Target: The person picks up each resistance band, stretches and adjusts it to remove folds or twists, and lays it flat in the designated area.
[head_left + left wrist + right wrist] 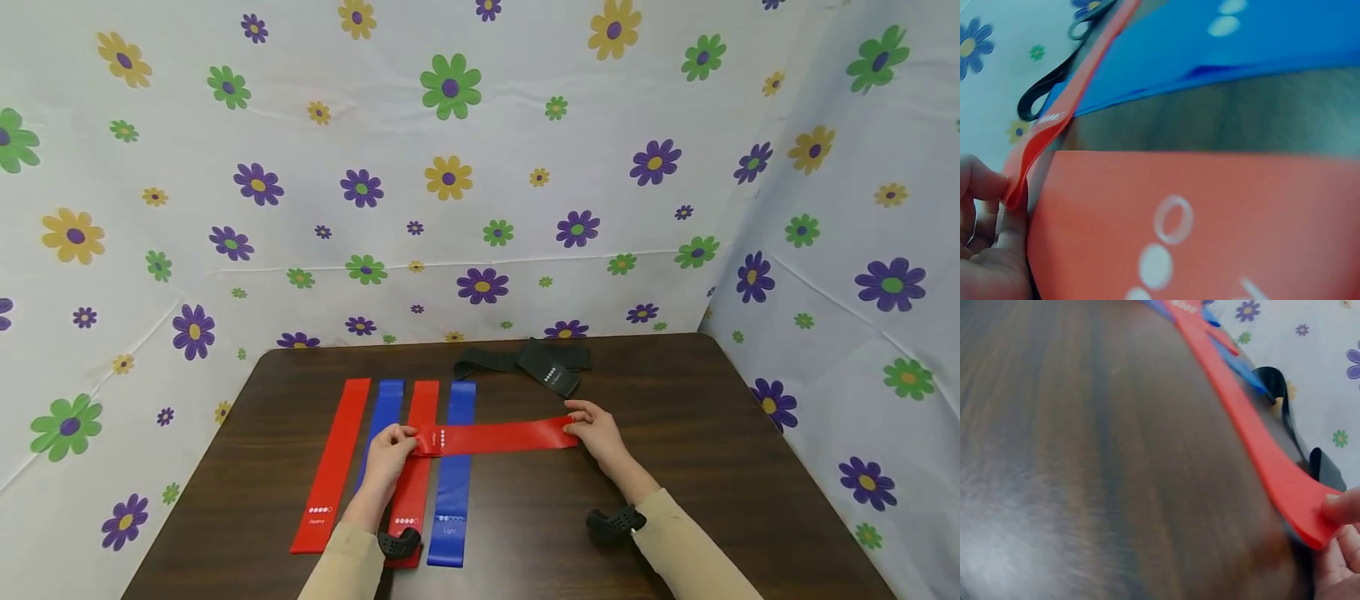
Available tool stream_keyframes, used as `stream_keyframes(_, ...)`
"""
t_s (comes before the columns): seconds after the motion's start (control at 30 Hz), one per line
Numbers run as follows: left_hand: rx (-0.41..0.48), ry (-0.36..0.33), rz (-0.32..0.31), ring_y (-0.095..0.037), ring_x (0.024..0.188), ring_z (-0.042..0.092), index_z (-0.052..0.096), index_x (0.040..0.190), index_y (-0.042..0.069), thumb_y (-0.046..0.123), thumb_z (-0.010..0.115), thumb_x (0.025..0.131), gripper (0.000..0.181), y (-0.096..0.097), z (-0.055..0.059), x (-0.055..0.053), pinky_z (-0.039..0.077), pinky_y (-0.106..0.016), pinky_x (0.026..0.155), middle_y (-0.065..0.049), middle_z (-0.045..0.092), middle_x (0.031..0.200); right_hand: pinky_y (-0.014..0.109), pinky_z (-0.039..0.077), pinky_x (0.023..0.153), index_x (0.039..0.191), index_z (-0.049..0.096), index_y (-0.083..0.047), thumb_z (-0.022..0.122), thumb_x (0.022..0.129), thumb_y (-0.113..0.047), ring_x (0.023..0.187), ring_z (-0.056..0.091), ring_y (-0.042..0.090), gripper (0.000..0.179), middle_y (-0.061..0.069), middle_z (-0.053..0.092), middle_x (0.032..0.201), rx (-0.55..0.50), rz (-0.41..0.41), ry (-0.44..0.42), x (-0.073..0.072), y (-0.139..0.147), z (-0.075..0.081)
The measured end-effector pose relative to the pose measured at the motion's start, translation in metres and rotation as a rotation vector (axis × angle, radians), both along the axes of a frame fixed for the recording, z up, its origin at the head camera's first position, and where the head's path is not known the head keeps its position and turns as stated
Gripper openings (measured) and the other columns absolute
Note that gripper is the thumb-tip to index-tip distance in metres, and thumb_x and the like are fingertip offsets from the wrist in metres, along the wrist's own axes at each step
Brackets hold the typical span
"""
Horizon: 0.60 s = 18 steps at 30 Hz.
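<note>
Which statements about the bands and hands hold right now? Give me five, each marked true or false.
1. The left hand and right hand hold the same red band. True.
2. The labelled black band lies nearer the person than the held one. False: the labelled black band lies farther away.
3. The held band crosses above the blue band marked Light. True.
4. The leftmost band is blue. False: the leftmost band is red.
5. The leftmost band is marked Heavy. True.
</note>
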<state>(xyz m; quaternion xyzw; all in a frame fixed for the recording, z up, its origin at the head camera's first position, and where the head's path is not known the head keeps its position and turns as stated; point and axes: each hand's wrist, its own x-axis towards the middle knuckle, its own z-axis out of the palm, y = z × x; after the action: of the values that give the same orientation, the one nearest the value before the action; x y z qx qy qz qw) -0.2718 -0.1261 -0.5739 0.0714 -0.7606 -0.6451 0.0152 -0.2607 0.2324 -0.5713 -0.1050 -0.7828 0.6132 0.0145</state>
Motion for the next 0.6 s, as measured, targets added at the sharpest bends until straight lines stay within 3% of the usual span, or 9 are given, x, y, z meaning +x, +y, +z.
stream_keyframes(0.17, -0.056, -0.002, -0.047, -0.027, 0.088, 0.054, 0.054, 0.085, -0.001, -0.012, 0.058, 0.078, 0.013, 0.0, 0.003, -0.001, 0.045, -0.029, 0.061, -0.022, 0.058, 0.114, 0.029, 0.048, 0.075, 0.118, 0.064, 0.004, 0.067, 0.082, 0.003, 0.085, 0.057, 0.02, 0.036, 0.012, 0.068, 0.093, 0.079, 0.094, -0.072, -0.002, 0.01, 0.008)
stream_keyframes(0.33, -0.145, -0.006, -0.164, -0.025, 0.084, 0.055, 0.058, 0.127, 0.001, -0.015, 0.054, 0.08, 0.05, -0.002, 0.016, -0.004, 0.048, -0.03, 0.062, -0.021, 0.057, 0.122, 0.03, 0.055, 0.066, 0.108, 0.068, 0.007, 0.069, 0.079, 0.003, 0.073, 0.06, 0.016, 0.029, 0.01, 0.068, 0.087, 0.212, 0.262, -0.13, -0.009, 0.018, 0.019)
stream_keyframes(0.5, -0.294, -0.006, -0.285, -0.028, 0.086, 0.056, 0.057, 0.134, 0.009, -0.011, 0.055, 0.082, 0.056, -0.003, 0.036, -0.008, 0.045, -0.031, 0.058, -0.019, 0.06, 0.119, 0.028, 0.053, 0.06, 0.102, 0.071, 0.007, 0.071, 0.077, 0.0, 0.068, 0.057, 0.014, 0.026, 0.008, 0.068, 0.089, 0.302, 0.369, -0.216, -0.014, 0.025, 0.033)
stream_keyframes(0.6, -0.386, -0.015, -0.364, -0.024, 0.078, 0.051, 0.058, 0.134, 0.015, -0.007, 0.057, 0.084, 0.055, -0.005, 0.047, -0.008, 0.042, -0.031, 0.056, -0.014, 0.059, 0.1, 0.028, 0.052, 0.06, 0.099, 0.073, 0.005, 0.072, 0.077, -0.002, 0.068, 0.056, 0.014, 0.022, 0.005, 0.067, 0.084, 0.314, 0.4, -0.282, -0.015, 0.029, 0.039)
